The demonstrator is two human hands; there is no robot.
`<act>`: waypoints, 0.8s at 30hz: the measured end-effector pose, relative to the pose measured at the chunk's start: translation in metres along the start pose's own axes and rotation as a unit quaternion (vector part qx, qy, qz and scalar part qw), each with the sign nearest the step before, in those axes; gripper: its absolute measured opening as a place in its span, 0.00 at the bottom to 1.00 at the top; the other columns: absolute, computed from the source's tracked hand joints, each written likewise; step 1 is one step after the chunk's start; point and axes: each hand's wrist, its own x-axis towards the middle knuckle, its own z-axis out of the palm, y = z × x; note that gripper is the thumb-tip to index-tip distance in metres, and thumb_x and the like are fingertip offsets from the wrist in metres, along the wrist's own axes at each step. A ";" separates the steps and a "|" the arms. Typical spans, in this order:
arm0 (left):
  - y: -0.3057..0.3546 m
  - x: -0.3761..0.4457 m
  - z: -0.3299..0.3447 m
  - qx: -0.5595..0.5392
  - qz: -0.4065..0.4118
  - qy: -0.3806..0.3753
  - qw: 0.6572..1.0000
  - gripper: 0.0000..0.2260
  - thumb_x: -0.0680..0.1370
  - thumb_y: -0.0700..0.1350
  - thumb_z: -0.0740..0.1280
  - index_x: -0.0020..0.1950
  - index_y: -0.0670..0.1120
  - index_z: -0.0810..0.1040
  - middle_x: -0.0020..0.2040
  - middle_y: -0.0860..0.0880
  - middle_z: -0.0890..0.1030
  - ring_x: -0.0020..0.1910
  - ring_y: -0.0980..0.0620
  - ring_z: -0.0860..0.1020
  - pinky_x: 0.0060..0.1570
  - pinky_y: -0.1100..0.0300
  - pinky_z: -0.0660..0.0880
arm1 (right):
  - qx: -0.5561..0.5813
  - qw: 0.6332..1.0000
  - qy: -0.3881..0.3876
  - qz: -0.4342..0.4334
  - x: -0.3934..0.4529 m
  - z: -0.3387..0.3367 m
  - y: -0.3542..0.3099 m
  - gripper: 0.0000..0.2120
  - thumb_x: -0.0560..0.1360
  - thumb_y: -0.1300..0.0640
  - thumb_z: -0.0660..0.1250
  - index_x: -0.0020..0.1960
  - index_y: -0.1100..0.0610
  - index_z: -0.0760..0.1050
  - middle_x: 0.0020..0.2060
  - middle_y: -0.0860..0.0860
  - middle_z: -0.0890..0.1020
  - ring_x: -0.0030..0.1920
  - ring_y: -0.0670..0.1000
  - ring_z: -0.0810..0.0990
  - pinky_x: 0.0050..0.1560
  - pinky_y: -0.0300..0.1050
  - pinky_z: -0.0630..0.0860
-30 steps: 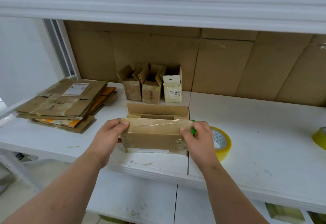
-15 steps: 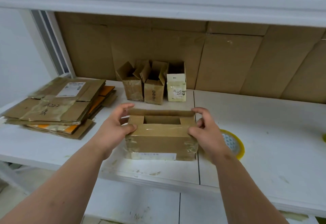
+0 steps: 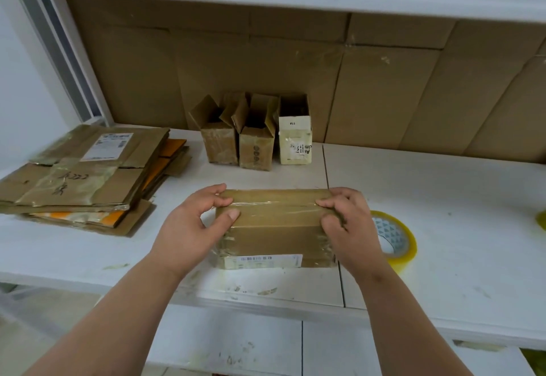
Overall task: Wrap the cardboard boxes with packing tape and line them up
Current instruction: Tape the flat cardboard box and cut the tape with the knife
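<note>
Now my left hand (image 3: 189,227) and right hand (image 3: 351,222) curl around the box (image 3: 274,227) ends, thumbs pressing its closed flaps. I'd rub the tape seam flat, then slide it toward the 3 boxes (image 3: 254,136) at 12 o'clock.

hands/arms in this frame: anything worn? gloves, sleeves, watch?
Nothing worn that shows. The left hand and right hand are bare, no gloves, and no rings are visible. Both forearms are bare right down to the frame's bottom edge, so no sleeve is in view. No watch, band or marking at either wrist. Fingernails look short and unpainted.
</note>
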 end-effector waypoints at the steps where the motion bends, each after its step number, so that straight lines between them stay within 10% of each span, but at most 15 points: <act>1: 0.001 0.000 -0.001 0.023 0.010 0.003 1.000 0.08 0.76 0.52 0.71 0.54 0.56 0.83 0.65 0.63 0.76 0.64 0.65 0.72 0.61 0.67 0.64 | -0.010 1.000 0.008 -0.010 -0.001 0.000 0.000 0.15 0.72 0.51 0.59 0.52 0.50 0.82 0.62 0.44 0.72 0.64 0.45 0.69 0.66 0.49 0.70; 9: 0.024 0.003 -0.005 0.217 0.112 -0.056 0.968 0.18 0.83 0.44 0.60 0.72 0.56 0.72 0.71 0.57 0.73 0.70 0.55 0.69 0.66 0.66 0.60 | -0.059 0.996 -0.062 -0.033 -0.006 -0.001 -0.014 0.23 0.70 0.38 0.69 0.60 0.48 0.73 0.72 0.41 0.68 0.69 0.45 0.64 0.69 0.54 0.68; 15: 0.034 0.013 -0.017 0.356 0.068 -0.168 0.917 0.40 0.70 0.76 0.41 0.79 0.61 0.56 0.78 0.57 0.61 0.76 0.53 0.59 0.74 0.52 0.58 | -0.133 0.987 -0.037 -0.077 -0.020 0.014 -0.036 0.31 0.66 0.32 0.68 0.62 0.48 0.76 0.66 0.42 0.73 0.65 0.44 0.65 0.67 0.46 0.67; 24: 0.031 0.012 -0.012 0.416 0.055 -0.246 0.874 0.50 0.61 0.81 0.34 0.80 0.59 0.38 0.81 0.57 0.40 0.80 0.52 0.41 0.78 0.48 0.44 | -0.178 0.981 -0.024 -0.075 -0.027 0.021 -0.030 0.37 0.66 0.25 0.57 0.65 0.46 0.78 0.72 0.39 0.70 0.71 0.45 0.66 0.69 0.44 0.55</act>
